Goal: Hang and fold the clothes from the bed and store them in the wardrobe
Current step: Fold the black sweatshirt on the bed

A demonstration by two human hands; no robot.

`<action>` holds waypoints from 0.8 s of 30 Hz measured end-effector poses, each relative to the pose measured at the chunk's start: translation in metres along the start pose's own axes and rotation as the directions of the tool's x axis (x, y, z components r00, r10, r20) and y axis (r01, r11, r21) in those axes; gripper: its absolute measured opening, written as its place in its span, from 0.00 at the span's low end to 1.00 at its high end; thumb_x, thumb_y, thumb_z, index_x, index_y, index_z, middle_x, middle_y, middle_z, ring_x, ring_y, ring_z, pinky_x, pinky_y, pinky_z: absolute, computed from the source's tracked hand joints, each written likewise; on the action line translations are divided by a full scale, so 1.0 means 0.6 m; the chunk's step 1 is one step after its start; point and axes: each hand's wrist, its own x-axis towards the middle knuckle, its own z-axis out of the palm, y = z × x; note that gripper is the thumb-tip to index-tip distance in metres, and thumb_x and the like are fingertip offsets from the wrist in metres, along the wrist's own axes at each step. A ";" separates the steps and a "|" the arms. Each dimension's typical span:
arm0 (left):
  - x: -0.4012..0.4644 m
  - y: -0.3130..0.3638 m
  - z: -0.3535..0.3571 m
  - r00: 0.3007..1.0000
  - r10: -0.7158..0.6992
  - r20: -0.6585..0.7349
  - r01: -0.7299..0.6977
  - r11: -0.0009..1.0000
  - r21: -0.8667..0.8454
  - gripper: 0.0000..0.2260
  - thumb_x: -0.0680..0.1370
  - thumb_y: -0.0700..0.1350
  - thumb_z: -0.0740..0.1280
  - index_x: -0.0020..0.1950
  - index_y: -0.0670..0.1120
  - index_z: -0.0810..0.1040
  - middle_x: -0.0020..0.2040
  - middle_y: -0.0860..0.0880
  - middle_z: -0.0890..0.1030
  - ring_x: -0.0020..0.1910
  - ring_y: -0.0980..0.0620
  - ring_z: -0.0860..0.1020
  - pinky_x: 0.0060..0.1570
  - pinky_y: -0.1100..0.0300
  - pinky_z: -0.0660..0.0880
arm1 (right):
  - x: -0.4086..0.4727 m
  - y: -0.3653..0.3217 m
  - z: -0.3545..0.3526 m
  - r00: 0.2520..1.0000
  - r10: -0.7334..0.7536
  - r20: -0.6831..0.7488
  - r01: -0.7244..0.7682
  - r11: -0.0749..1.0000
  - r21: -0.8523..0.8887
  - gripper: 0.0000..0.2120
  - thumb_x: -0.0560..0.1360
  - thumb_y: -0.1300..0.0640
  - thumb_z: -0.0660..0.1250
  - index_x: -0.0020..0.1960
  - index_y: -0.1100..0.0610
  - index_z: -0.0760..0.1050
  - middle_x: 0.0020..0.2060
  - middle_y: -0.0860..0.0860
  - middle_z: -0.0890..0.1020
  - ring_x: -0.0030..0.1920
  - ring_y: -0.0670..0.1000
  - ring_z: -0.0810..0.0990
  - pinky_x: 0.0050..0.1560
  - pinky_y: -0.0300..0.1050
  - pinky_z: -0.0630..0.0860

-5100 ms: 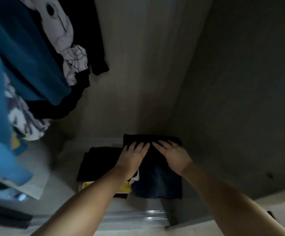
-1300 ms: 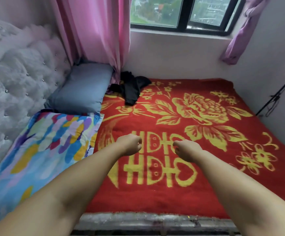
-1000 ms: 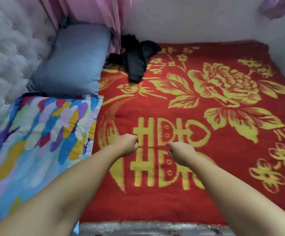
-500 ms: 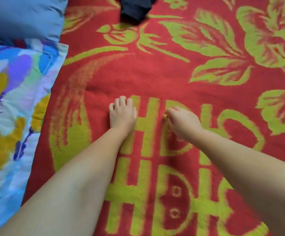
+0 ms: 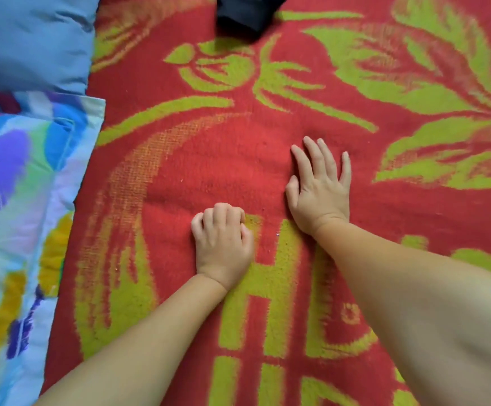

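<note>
A black garment [image 5: 247,11] lies crumpled at the far edge of the view on the red blanket [image 5: 215,159] with yellow flowers that covers the bed. My left hand [image 5: 222,238] rests on the blanket with its fingers curled under, holding nothing. My right hand [image 5: 320,183] lies flat on the blanket a little further ahead, fingers spread and straight. Both hands are well short of the black garment. The wardrobe is out of view.
A blue pillow [image 5: 30,39] sits at the top left. A colourful patterned quilt [image 5: 15,215] runs along the left side of the bed, beside my left forearm.
I have turned from the wardrobe to the bed and leaned down over it. My right hand has moved forward and opened flat on the blanket; my left hand stays curled.
</note>
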 end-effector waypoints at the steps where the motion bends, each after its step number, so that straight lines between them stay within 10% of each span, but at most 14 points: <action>1: 0.028 -0.007 -0.005 0.998 0.062 0.004 -0.062 0.998 -0.030 0.10 0.70 0.45 0.58 0.45 0.44 0.76 0.44 0.45 0.76 0.43 0.42 0.75 0.52 0.50 0.64 | 0.000 -0.001 0.003 1.000 0.002 -0.005 -0.002 1.000 -0.015 0.29 0.76 0.48 0.47 0.76 0.51 0.60 0.76 0.49 0.59 0.77 0.50 0.52 0.74 0.58 0.40; 4: 0.178 -0.026 -0.010 0.984 0.179 -0.004 -0.179 0.983 -0.033 0.19 0.70 0.43 0.58 0.58 0.42 0.78 0.53 0.41 0.77 0.51 0.39 0.76 0.54 0.48 0.68 | 0.006 -0.005 0.006 1.000 0.003 -0.015 -0.003 0.999 -0.033 0.29 0.75 0.48 0.47 0.75 0.52 0.63 0.76 0.50 0.62 0.76 0.51 0.55 0.74 0.59 0.43; 12: 0.562 -0.005 -0.013 0.971 -0.103 0.217 0.085 0.992 0.092 0.35 0.77 0.34 0.60 0.79 0.49 0.47 0.79 0.47 0.45 0.78 0.47 0.46 0.72 0.49 0.56 | 0.027 -0.003 0.000 1.000 0.007 -0.029 -0.009 0.997 -0.071 0.29 0.75 0.48 0.48 0.75 0.52 0.63 0.75 0.51 0.63 0.75 0.51 0.55 0.73 0.60 0.45; 17: 0.607 -0.009 -0.010 0.955 -0.156 0.252 0.140 0.987 0.081 0.20 0.77 0.33 0.56 0.66 0.45 0.74 0.65 0.42 0.74 0.64 0.40 0.72 0.60 0.52 0.69 | 0.031 -0.005 0.003 1.000 0.007 -0.020 -0.008 0.999 -0.054 0.30 0.75 0.48 0.47 0.76 0.51 0.60 0.76 0.50 0.60 0.76 0.50 0.52 0.74 0.58 0.40; 24: 0.423 0.027 -0.019 0.885 0.142 0.443 -0.105 0.989 -0.107 0.12 0.79 0.38 0.57 0.59 0.44 0.76 0.57 0.39 0.79 0.56 0.39 0.76 0.47 0.53 0.68 | 0.021 0.010 0.009 1.000 0.019 0.007 -0.019 0.998 -0.063 0.31 0.74 0.46 0.45 0.77 0.50 0.58 0.77 0.49 0.58 0.77 0.50 0.52 0.74 0.57 0.39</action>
